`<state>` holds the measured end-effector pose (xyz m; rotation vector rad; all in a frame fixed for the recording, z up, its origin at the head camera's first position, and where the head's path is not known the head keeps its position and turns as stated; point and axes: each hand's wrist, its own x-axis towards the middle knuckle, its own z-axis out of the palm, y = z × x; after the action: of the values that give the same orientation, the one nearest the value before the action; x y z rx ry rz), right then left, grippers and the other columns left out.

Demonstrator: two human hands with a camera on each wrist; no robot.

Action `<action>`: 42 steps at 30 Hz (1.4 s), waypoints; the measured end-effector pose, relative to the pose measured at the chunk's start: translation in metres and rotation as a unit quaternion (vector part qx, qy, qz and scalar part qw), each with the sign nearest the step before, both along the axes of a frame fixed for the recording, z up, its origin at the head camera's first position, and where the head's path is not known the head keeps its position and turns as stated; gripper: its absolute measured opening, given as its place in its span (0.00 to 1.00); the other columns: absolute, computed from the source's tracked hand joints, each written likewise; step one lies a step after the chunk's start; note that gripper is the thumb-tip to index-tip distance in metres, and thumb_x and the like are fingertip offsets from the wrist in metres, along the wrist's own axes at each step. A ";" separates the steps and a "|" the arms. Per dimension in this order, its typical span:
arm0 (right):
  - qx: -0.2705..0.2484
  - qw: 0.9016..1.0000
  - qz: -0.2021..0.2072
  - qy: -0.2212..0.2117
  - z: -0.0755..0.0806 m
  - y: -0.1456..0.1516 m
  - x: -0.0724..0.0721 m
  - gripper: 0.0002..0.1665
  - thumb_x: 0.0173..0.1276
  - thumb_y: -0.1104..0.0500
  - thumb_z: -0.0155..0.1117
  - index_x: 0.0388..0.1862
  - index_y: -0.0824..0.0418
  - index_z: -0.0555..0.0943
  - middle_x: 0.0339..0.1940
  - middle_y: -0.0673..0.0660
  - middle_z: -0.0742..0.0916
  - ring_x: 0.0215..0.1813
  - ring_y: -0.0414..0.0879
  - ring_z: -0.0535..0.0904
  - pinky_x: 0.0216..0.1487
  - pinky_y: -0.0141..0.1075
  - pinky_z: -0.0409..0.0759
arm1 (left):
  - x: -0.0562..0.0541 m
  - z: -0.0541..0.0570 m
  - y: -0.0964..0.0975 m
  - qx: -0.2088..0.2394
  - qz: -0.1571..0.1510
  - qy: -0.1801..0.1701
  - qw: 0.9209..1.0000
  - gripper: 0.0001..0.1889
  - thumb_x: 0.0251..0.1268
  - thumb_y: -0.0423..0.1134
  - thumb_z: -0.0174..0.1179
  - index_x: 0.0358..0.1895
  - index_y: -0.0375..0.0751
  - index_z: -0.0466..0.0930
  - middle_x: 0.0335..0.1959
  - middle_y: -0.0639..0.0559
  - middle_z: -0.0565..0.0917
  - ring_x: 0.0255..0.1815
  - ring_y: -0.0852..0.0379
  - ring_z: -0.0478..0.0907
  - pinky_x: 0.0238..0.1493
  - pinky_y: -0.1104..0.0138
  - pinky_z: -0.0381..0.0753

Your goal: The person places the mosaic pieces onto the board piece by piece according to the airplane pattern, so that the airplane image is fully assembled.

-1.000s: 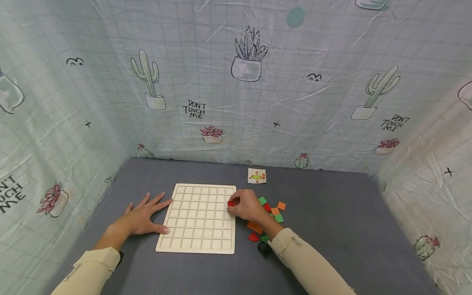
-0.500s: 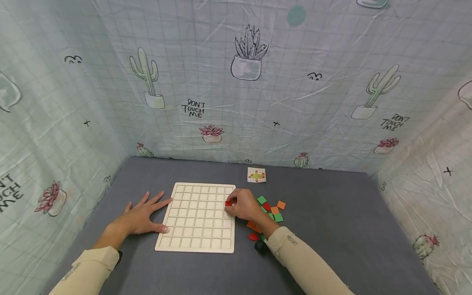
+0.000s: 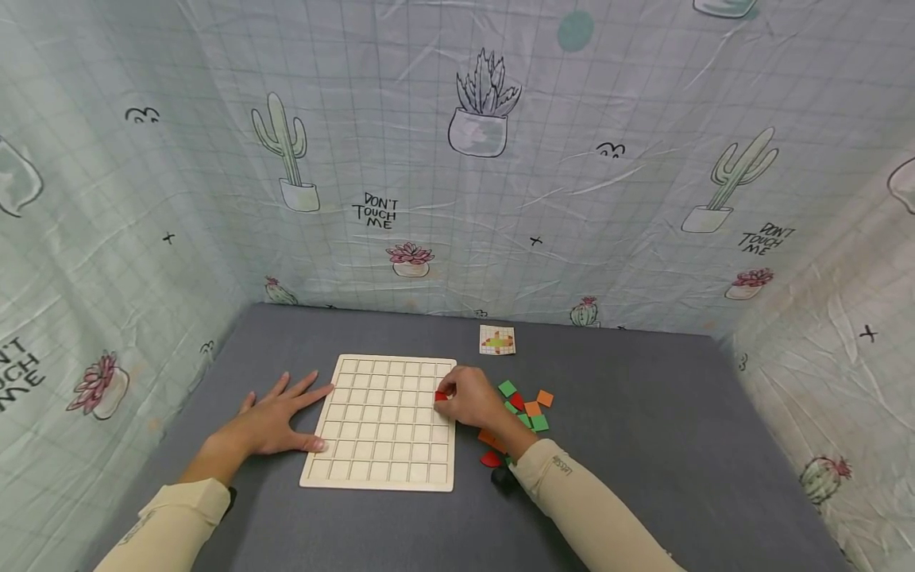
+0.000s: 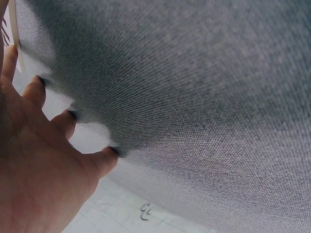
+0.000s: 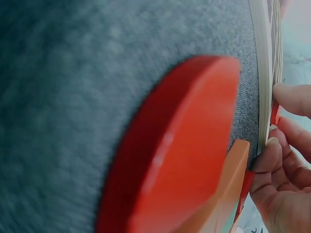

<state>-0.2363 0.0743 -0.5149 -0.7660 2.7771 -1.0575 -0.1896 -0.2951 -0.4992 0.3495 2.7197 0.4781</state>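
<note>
A pale wooden board [image 3: 379, 430] with a grid of square recesses lies flat on the dark table. My right hand [image 3: 473, 399] pinches a small red tile [image 3: 440, 396] between thumb and fingertip, low over the board's right-hand column. From the right wrist, that red tile [image 5: 275, 112] shows just inside the board's edge, partly covered by the fingers. My left hand [image 3: 270, 424] rests with fingers spread at the board's left side, thumb and index finger touching its edge. Seen from the left wrist, the left hand [image 4: 46, 150] has several fingertips down on the grey cloth.
Loose tiles lie right of the board: a green square [image 3: 507, 388], an orange square [image 3: 546, 399], a red rounded tile [image 3: 492, 459] and several others, some under my right forearm. Behind them sits a small pattern card [image 3: 497, 340]. A printed curtain [image 3: 536, 199] encloses the table.
My right hand has shifted slightly left with the red tile, further onto the board's right-hand column. The left hand stays in place at the board's left edge.
</note>
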 end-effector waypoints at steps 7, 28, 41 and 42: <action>-0.005 1.000 -0.004 -0.013 0.002 0.000 0.000 0.08 0.61 0.61 0.80 0.36 0.63 0.90 0.35 0.55 0.86 0.34 0.39 0.77 0.36 0.29 0.77 | 0.000 0.000 0.000 0.000 0.000 0.002 1.000 0.57 0.49 0.76 0.69 0.84 0.61 0.58 0.88 0.43 0.50 0.85 0.22 0.40 0.68 0.17 0.38; 0.001 1.000 0.005 -0.021 0.002 -0.002 -0.001 0.09 0.63 0.61 0.78 0.42 0.59 0.92 0.35 0.53 0.86 0.36 0.40 0.77 0.37 0.31 0.77 | 0.001 0.000 -0.001 0.001 0.002 -0.003 1.000 0.58 0.49 0.76 0.69 0.84 0.61 0.57 0.88 0.43 0.49 0.85 0.23 0.39 0.68 0.17 0.37; -0.036 0.998 -0.006 -0.044 0.007 0.006 -0.001 0.10 0.63 0.64 0.78 0.44 0.62 0.92 0.35 0.57 0.87 0.35 0.40 0.77 0.35 0.30 0.78 | 0.000 0.001 0.000 -0.001 0.009 -0.009 1.000 0.58 0.49 0.76 0.69 0.84 0.62 0.56 0.88 0.42 0.48 0.85 0.23 0.37 0.69 0.18 0.35; -0.046 0.998 -0.007 -0.044 0.008 0.009 -0.001 0.09 0.63 0.65 0.77 0.43 0.63 0.92 0.35 0.57 0.88 0.34 0.40 0.78 0.35 0.30 0.78 | -0.001 0.001 0.001 -0.003 0.009 -0.007 1.000 0.58 0.48 0.77 0.69 0.84 0.62 0.56 0.88 0.43 0.48 0.85 0.23 0.38 0.69 0.18 0.36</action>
<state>-0.2377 0.0830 -0.5070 -0.6918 2.6819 -1.1980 -0.1903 -0.2945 -0.4985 0.3202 2.7118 0.4761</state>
